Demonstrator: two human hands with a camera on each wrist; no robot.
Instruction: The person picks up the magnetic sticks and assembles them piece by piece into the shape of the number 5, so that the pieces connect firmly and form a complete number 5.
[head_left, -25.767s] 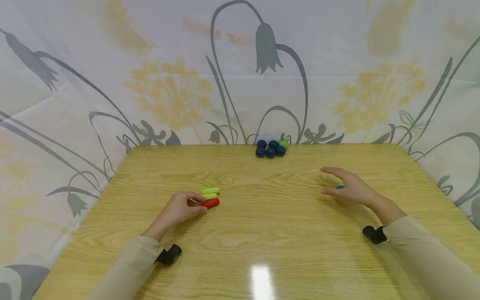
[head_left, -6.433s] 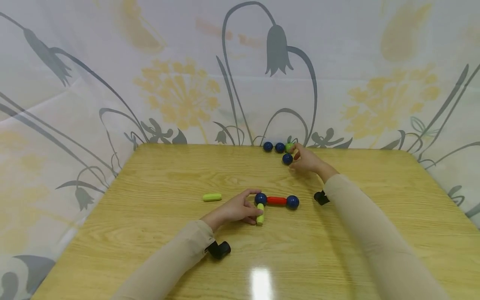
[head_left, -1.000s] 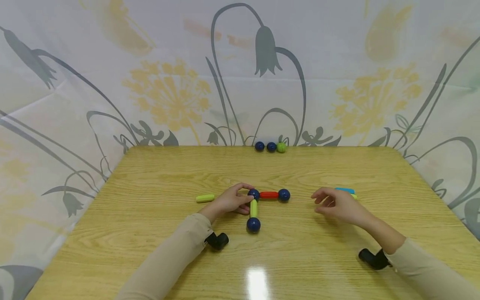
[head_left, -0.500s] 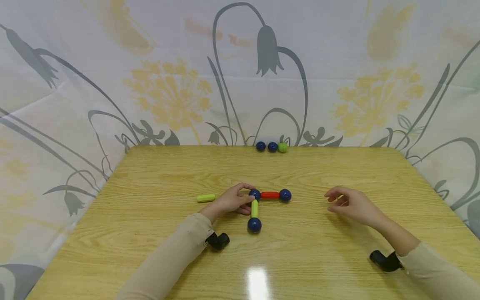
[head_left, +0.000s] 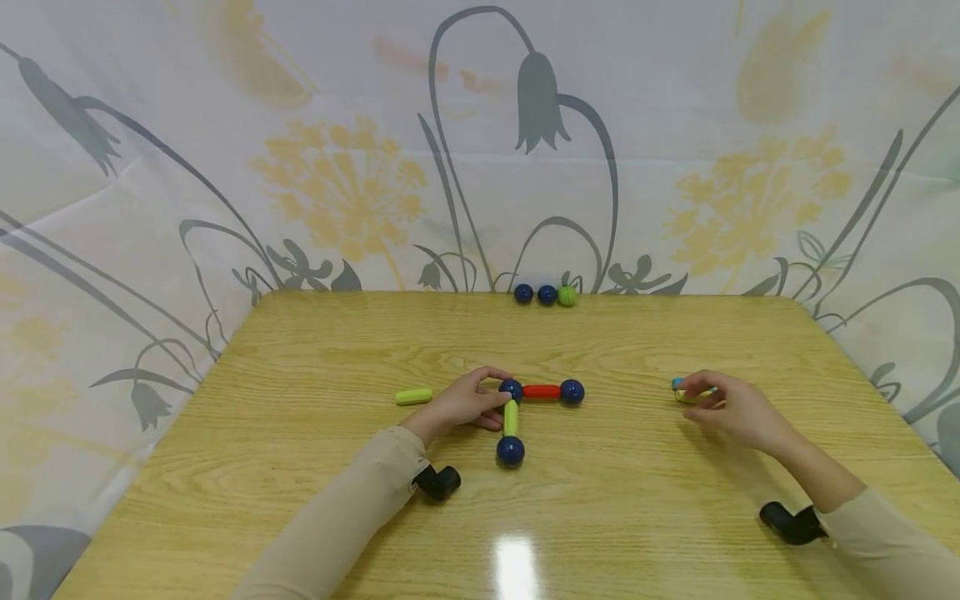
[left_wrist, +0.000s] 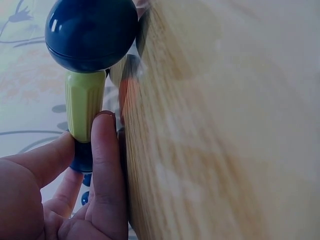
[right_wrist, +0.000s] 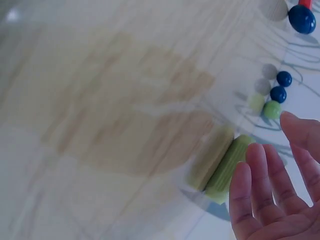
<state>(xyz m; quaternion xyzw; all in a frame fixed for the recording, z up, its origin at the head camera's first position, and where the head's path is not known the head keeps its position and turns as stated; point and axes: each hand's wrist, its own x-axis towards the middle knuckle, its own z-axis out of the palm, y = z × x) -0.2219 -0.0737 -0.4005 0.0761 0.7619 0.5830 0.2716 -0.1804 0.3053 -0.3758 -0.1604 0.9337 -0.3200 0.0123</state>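
Note:
My left hand (head_left: 459, 402) grips the blue ball (head_left: 512, 388) at the corner of an L-shaped piece. From that ball a red rod (head_left: 542, 392) runs right to another blue ball (head_left: 572, 392). A yellow-green rod (left_wrist: 85, 105) comes toward me and ends in a third blue ball (left_wrist: 92, 32). On the right side, my right hand (head_left: 738, 412) hovers with loosely bent fingers over a yellow-green rod (right_wrist: 230, 170) and a blue rod (head_left: 677, 384), both partly hidden behind it. In the right wrist view the fingertips are close to the yellow-green rod; contact is unclear.
Two blue balls (head_left: 547, 295) and a green ball (head_left: 567, 296) sit in a row at the table's back edge. Another yellow-green rod (head_left: 414, 397) lies left of my left hand. A patterned cloth (head_left: 480, 167) hangs behind the wooden table (head_left: 360, 333).
Over the last second my right hand has moved right, to the loose rods. The left hand keeps its hold. Earlier, the red rod, yellow-green rod and three blue balls were joined.

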